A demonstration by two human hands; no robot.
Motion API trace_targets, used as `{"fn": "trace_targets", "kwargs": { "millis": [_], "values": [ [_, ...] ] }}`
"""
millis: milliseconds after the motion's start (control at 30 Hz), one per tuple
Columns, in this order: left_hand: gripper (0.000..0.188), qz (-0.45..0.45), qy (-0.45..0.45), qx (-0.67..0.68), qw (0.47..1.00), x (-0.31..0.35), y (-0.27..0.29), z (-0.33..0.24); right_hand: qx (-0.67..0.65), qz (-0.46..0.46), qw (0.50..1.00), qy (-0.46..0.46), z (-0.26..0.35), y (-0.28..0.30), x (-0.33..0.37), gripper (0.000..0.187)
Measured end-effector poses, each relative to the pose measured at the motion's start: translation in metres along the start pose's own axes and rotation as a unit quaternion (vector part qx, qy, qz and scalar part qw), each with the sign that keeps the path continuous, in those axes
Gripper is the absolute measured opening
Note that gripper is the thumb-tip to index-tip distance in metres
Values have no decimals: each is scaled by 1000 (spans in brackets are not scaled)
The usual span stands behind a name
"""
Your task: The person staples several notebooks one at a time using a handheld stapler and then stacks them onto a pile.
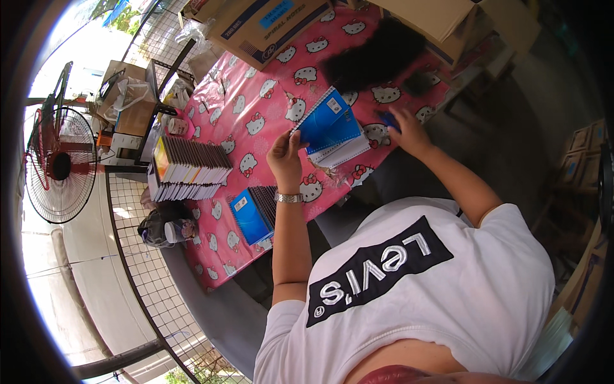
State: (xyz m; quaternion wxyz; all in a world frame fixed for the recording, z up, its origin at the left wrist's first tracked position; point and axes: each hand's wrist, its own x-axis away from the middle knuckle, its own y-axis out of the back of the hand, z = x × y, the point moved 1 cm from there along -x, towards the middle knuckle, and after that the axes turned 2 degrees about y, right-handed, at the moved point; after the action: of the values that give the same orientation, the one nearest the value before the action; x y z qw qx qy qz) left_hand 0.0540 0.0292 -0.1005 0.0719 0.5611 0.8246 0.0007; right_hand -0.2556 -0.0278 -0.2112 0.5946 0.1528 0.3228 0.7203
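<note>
The person's left hand (286,152), a silver metal link watch (289,198) at its wrist, has its grip pinched on a blue-covered spiral-bound notebook (332,125) by the left edge, thumb and fingers closed near the corner; how far the fingers reach underneath is hidden. The notebook is tilted above the tabletop (248,165), which is spread with a pink cartoon-cat-patterned cloth, and white pages with a row of binding holes show below the cover's lower edge. Whether these pages belong to the same notebook is hard to tell.

The right hand (411,133), apart from the notebook on its right, has its grip curled around a small dark blue object (389,120); the fingers cover part of it, and its kind cannot be made out.

Left of the left forearm lies a stack of blue-covered notebooks (250,212), partly hidden by the wrist. Farther left is a long row of packed notebooks with dark spiral edges (192,168), most of their covers concealed by one another. Beyond the held notebook, a black heap (375,54) is too dark to identify. A brown printed cardboard box (267,31) and an open brown carton (441,25) are both cut off at the top.
</note>
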Motion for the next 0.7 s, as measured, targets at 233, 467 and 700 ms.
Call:
{"fn": "trace_targets", "kwargs": {
  "millis": [233,467,700],
  "values": [
    [14,-43,-76,-47,995,9,-8,3,-164,22,952,259,155,25,4,67],
    [20,-47,-116,-155,980,15,-7,6,-26,-4,951,308,172,11,3,62],
    [20,-80,-214,-217,949,18,0,-4,-564,297,763,-111,177,18,-3,52]
  ]
}}
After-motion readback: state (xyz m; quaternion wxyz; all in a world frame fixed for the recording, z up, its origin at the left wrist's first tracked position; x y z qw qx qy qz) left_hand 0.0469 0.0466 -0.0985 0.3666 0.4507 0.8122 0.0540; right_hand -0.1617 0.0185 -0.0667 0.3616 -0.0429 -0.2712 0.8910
